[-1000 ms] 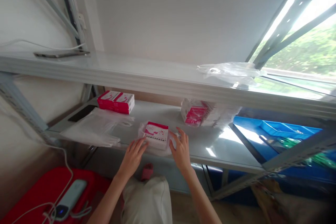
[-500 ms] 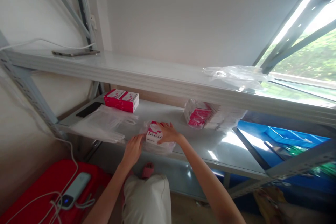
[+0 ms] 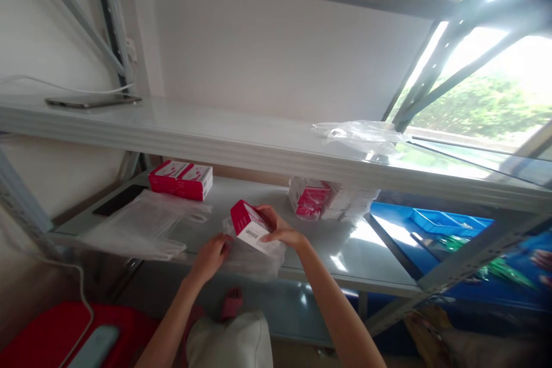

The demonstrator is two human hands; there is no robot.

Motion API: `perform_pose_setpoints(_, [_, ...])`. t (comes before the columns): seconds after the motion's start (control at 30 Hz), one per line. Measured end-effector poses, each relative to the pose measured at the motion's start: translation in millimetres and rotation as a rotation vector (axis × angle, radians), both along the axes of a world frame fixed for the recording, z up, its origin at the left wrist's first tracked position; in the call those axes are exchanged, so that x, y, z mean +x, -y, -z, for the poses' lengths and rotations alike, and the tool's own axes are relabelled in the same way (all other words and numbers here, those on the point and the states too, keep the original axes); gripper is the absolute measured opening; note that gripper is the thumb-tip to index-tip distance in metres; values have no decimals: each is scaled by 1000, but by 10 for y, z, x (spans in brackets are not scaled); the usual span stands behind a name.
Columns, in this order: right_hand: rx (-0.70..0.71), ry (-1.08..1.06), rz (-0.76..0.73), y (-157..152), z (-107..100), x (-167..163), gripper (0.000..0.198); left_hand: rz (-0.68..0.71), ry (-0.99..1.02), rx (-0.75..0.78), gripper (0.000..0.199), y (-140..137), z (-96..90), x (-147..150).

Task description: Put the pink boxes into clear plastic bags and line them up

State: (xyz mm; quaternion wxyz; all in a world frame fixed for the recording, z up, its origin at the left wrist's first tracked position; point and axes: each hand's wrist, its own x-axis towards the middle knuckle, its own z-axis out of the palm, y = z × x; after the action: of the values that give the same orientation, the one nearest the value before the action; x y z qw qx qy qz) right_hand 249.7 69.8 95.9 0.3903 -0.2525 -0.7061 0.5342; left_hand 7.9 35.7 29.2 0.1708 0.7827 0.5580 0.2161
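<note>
Head view shows one small red-and-white cardboard box (image 3: 249, 226) tilted up above the grey metal shelf (image 3: 345, 253), gripped by the right hand (image 3: 278, 229) with fingers curled round its far end. One crumpled clear plastic bag (image 3: 254, 256) lies under the box, and the left hand (image 3: 211, 254) pinches its near edge. Two matching red boxes (image 3: 181, 179) sit side by side further back on the shelf.

The right hand (image 3: 276, 229) is gripping a tilted pink-and-white box (image 3: 248, 227) above the lower shelf (image 3: 371, 253), while the left hand (image 3: 211, 254) is pinching the clear plastic bag (image 3: 254, 259) beneath it.
</note>
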Motion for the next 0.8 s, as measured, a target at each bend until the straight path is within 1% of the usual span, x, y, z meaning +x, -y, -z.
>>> perform_pose_setpoints(0.1, [-28,-64,29,21,-141,-8,79,15,-24,34,26,62,-71,22])
perform_pose_setpoints(0.17, [-46,2,97,19,-240,-3,78,19,-86,80,28,90,-107,18])
perform_pose_setpoints(0.23, [-42,107,206,-9,-316,16,75,29,-158,126,29,97,-121,-7])
perform_pose_setpoints(0.3, [-9,179,294,-68,-372,49,73,37,-203,162,28,88,-121,-47])
perform_pose_setpoints(0.33, [15,192,309,-111,-396,67,74,33,-213,176,27,84,-124,-69])
perform_pose_setpoints(0.47, [163,245,265,-378,-499,98,85,8,-188,207,25,94,-196,-119])
perform_pose_setpoints(0.57, [262,465,301,-671,-546,30,94,6,-130,209,25,138,-285,-116])
perform_pose_setpoints(0.63, [306,646,288,-890,-534,-63,94,-3,-79,206,26,169,-318,-111])
perform_pose_setpoints(0.7, [379,791,234,-1107,-489,-186,91,-15,-23,222,27,192,-309,-116])
perform_pose_setpoints(0.8, [477,910,141,-1396,-397,-410,93,-44,64,309,27,199,-234,-140])
